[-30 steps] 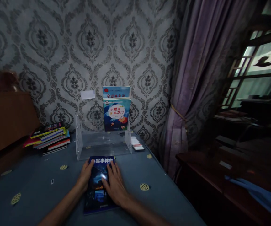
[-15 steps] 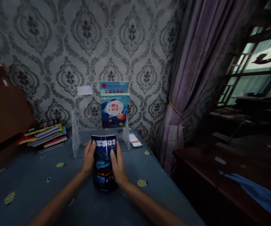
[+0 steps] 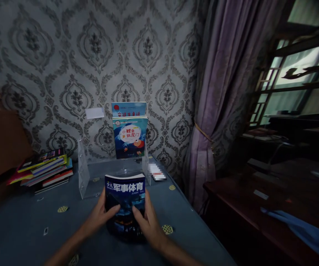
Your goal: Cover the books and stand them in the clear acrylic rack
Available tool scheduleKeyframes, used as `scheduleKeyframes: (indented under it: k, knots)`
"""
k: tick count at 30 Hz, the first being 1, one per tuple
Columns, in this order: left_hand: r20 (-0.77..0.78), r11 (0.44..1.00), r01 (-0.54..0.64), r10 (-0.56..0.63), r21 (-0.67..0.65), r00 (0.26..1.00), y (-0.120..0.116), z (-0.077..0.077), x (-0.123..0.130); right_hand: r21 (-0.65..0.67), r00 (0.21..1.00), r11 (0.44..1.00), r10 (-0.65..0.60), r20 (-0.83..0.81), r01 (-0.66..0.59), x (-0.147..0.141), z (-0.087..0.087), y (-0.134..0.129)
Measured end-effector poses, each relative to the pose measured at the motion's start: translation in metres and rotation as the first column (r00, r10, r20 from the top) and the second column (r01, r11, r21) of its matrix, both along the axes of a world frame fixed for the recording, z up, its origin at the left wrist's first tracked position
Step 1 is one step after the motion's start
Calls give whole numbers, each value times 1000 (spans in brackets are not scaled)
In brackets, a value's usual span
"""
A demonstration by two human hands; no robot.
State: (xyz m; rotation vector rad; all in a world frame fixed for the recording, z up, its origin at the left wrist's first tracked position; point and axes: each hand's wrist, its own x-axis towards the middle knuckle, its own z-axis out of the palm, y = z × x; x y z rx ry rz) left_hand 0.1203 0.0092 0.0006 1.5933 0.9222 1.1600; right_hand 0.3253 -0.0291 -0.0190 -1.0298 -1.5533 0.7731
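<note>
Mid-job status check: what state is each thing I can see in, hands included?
Glossy dark-blue paperback: closed, bowed, cover facing the camera
Left hand: gripping its left edge
Right hand: gripping its right edge
Clear plastic rack: standing
Two blue illustrated books: upright, overlapping, at the rack's right
Multicoloured book pile: flat, unevenly stacked
Purple fabric curtain: tied back

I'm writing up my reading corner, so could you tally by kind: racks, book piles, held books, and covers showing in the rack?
Clear rack: 1
Book pile: 1
Dark book held in left hand and right hand: 1
Covers in the rack, rear cover and front cover: 2
Total: 5
</note>
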Motion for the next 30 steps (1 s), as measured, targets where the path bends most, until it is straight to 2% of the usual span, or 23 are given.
scheduleKeyframes:
  k: [2, 4, 7, 9, 12, 15, 18, 20, 22, 25, 30]
  knots:
    - [-83, 993, 115, -118, -34, 990, 1, 5, -11, -13, 998, 999, 45, 43, -45, 11, 7, 0]
    - [-165, 983, 180, -184, -39, 969, 4, 8, -18, -42, 992, 997, 74, 105, -70, 21, 18, -1]
    - [-299, 982, 189, -174, 23, 938, 11, 9, -22, -89, 964, 994, 87, 251, -67, 29, 32, 1]
    - [-380, 984, 169, -137, 54, 915, 15, 11, -20, -70, 943, 996, 73, 323, -54, 31, 38, 8]
    - [-449, 985, 120, -53, 122, 892, 24, 23, -16, 22, 927, 1000, 4, 376, -14, 31, 48, 25]
    - [-468, 959, 35, 106, 282, 877, 37, 52, -9, 149, 910, 989, -81, 407, 21, 30, 67, 48]
    - [-502, 894, -102, 336, 437, 797, 56, 93, 2, 285, 904, 957, -170, 392, 56, 31, 96, 74]
    - [-493, 823, -180, 481, 538, 725, 70, 118, 11, 360, 897, 929, -231, 376, 89, 33, 117, 93]
    - [-446, 762, -213, 554, 611, 703, 83, 137, 20, 440, 894, 891, -282, 348, 110, 37, 134, 111]
    - [-409, 720, -225, 590, 657, 696, 98, 149, 31, 496, 902, 861, -301, 310, 117, 45, 146, 135]
    - [-416, 729, -220, 581, 648, 700, 110, 143, 40, 526, 916, 845, -283, 284, 99, 58, 141, 155]
